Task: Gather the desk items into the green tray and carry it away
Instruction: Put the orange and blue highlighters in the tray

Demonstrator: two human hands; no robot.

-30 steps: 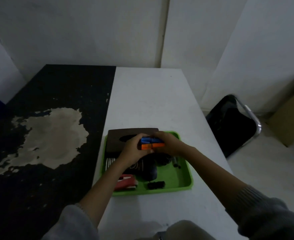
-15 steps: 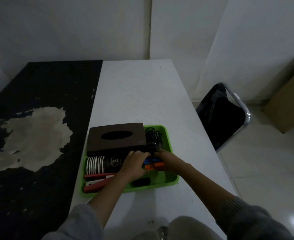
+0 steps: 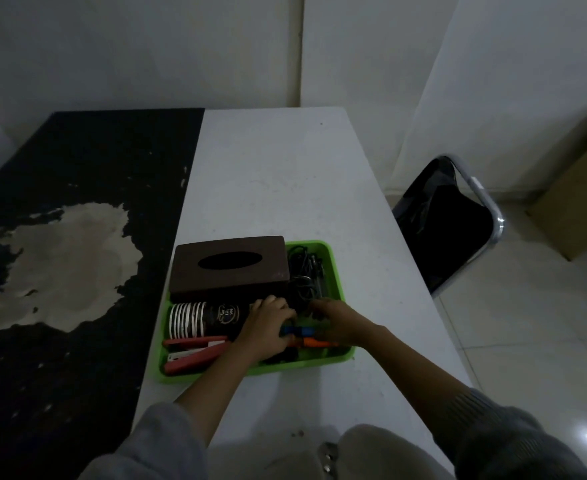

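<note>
Both hands are low in the green tray (image 3: 335, 271). The left hand (image 3: 267, 327) and right hand (image 3: 338, 322) have their fingers clamped on the markers (image 3: 302, 336) between them.

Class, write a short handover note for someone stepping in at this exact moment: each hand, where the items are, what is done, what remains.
Left hand: in the green tray, fingers on the left end of the blue marker.
Right hand: in the tray, over the right end of the blue and orange markers. How firm either grip is cannot be told.
In the tray: tissue box at the back, cables back right, cup stack lying on its side, red stapler front left.
Done: the white desk shows no loose items.
Left: release the markers, grip the tray's rim, carry it away.
</note>
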